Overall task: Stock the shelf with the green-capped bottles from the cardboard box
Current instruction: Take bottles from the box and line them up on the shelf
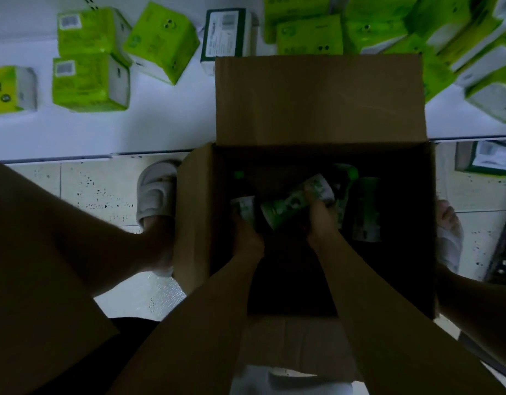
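Observation:
An open cardboard box (194,212) stands on the floor between my feet, dark inside. Both my arms reach down into it. My right hand (321,220) grips a green-and-white bottle (294,202) that lies tilted in the middle of the box. My left hand (247,238) holds another bottle (243,208) at the box's left side; only its pale end shows. Two more bottles (365,212) with green caps lie at the right and back of the box. The white shelf (149,132) runs across the top of the view.
Several lime-green packs (90,84) and a dark green-and-white carton (224,34) lie on the shelf. The box's far flap (317,101) stands up over the shelf edge. My slippered feet (156,192) flank the box on the speckled tiled floor. Another carton (491,159) sits at right.

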Available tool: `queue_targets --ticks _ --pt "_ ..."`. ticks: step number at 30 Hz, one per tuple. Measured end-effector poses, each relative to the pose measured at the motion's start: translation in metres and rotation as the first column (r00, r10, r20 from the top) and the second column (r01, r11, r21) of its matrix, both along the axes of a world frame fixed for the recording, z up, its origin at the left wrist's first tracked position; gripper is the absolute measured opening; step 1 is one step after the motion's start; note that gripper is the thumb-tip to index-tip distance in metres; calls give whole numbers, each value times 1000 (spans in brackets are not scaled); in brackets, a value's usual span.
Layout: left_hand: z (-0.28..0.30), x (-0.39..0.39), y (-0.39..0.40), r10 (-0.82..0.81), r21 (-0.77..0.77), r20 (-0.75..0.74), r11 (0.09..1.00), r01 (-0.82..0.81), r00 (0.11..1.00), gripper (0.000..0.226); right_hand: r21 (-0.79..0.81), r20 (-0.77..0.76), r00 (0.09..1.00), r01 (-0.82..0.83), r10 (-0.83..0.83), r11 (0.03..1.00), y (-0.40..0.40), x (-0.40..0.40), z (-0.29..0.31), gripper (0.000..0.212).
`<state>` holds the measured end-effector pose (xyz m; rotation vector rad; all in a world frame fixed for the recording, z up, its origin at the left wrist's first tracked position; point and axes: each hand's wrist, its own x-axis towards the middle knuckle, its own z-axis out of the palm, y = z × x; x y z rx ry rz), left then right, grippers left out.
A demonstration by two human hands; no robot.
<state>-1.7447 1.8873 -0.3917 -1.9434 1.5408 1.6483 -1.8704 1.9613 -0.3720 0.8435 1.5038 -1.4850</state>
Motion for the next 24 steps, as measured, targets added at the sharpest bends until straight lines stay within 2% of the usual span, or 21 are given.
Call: queue_targets --ticks 1,2,4,6,10,13,17,20,24 --pt "11 -4 0 -24 -20 48 999 25 999 61 16 -24 999 -20 20 1000 5 1 3 85" --pt "26 -7 -2 -150 -2 114 988 151 982 59 19 -47 998 -32 33 999 9 2 3 77" --pt "38 -9 -6 -168 -36 205 983 179 964 57 -2 -33 996 -84 84 996 24 8 8 69" --pt "53 -8 -7 -196 36 125 981 193 973 55 -1 -34 985 -169 169 986 32 10 17 65" --pt "69 -1 2 -270 9 34 963 270 962 57 18 -20 976 -218 219 976 48 15 35 56" --pt "86 10 4 -325 -70 -35 944 322 945 73 -25 14 989 -147 148 989 59 20 52 61" --pt "117 24 -2 -437 -174 -42 889 425 898 81 -216 24 994 -100 107 971 61 21 86 55" --pt "144 28 -4 -437 -280 -16 865 416 899 75 -374 -10 987 -150 157 915 57 16 120 51" --pt "190 25 -4 -379 -425 -112 854 300 919 65 -407 -157 959 -280 235 869 42 11 173 50"
